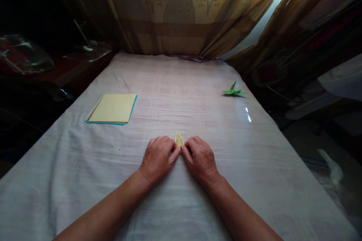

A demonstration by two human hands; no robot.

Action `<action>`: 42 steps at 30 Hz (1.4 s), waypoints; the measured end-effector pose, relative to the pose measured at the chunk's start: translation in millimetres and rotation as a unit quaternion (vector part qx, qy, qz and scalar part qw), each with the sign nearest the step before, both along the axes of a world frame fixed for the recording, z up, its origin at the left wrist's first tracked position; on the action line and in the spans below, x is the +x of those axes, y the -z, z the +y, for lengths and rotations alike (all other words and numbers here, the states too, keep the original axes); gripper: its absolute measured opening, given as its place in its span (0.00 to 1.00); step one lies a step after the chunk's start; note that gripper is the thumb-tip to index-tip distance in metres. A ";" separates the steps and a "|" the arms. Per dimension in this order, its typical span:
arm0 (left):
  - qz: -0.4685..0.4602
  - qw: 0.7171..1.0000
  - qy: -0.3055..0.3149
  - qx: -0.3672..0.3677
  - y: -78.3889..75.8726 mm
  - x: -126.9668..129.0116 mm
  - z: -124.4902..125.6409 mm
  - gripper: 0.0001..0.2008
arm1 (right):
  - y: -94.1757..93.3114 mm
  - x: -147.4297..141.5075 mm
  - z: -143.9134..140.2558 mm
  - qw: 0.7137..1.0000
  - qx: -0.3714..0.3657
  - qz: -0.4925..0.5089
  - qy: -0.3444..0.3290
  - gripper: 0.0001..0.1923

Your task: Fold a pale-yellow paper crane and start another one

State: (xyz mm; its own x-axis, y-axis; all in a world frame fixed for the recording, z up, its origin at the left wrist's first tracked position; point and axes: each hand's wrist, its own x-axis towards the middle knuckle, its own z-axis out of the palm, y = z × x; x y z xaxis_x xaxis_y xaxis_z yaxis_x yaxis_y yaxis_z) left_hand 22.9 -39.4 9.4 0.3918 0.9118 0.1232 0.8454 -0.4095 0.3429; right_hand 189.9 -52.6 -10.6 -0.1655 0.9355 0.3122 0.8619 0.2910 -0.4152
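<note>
A small piece of folded yellow paper [178, 140] lies at the middle of the cloth-covered surface, its pointed tip facing away from me. My left hand [160, 154] pinches its lower left edge between thumb and fingers. From the other side, my right hand [200, 157] grips the lower right edge, with the thumb tips nearly meeting at the bottom. The fingers cover the paper's lower part.
A stack of square coloured paper [113, 108], yellow on top, lies to the left. At the far right stands a green folded paper crane [233, 91]. The pale bedsheet [169, 79] has light wrinkles; a patterned curtain [178, 15] hangs behind it.
</note>
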 end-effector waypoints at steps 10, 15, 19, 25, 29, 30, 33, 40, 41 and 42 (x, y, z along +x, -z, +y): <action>0.010 1.000 -0.006 -0.022 -7.0 1.9 -1.8 0.10 | -2.9 -2.9 -1.9 1.000 -0.006 -0.014 0.012 0.07; 0.004 1.000 -0.002 -0.014 -5.7 1.6 -2.6 0.09 | -3.6 -3.4 -2.1 1.000 -0.012 -0.014 0.012 0.06; -0.014 1.000 -0.007 -0.011 -3.7 1.3 -4.0 0.07 | -4.1 -3.1 -2.1 1.000 -0.021 0.002 0.009 0.05; -0.019 1.000 0.008 -0.011 -3.5 -0.7 -4.7 0.10 | -5.1 -2.7 -2.1 1.000 -0.016 0.015 0.005 0.04; -0.005 1.000 0.015 -0.009 -4.7 -1.1 -4.2 0.12 | -5.2 -2.1 -1.7 1.000 -0.015 0.011 0.005 0.05; -0.003 1.000 0.018 -0.006 -4.8 -1.0 -4.1 0.12 | -5.2 -2.0 -1.7 1.000 -0.016 0.012 0.005 0.05; 0.003 1.000 0.019 -0.003 -4.4 -0.6 -3.6 0.13 | -4.9 -2.2 -1.5 1.000 -0.025 0.017 0.006 0.05; 0.025 0.999 0.031 -0.007 -6.1 0.8 -0.5 0.15 | -1.5 -1.5 -2.0 0.999 -0.008 0.034 0.011 0.04; 0.032 0.999 0.034 -0.008 -7.0 0.6 -0.2 0.15 | -1.5 -1.2 -2.0 0.999 -0.008 0.034 0.009 0.03; 0.038 0.999 0.036 -0.009 -7.8 0.4 0.0 0.15 | -1.8 -1.0 -2.0 0.999 -0.010 0.033 0.007 0.02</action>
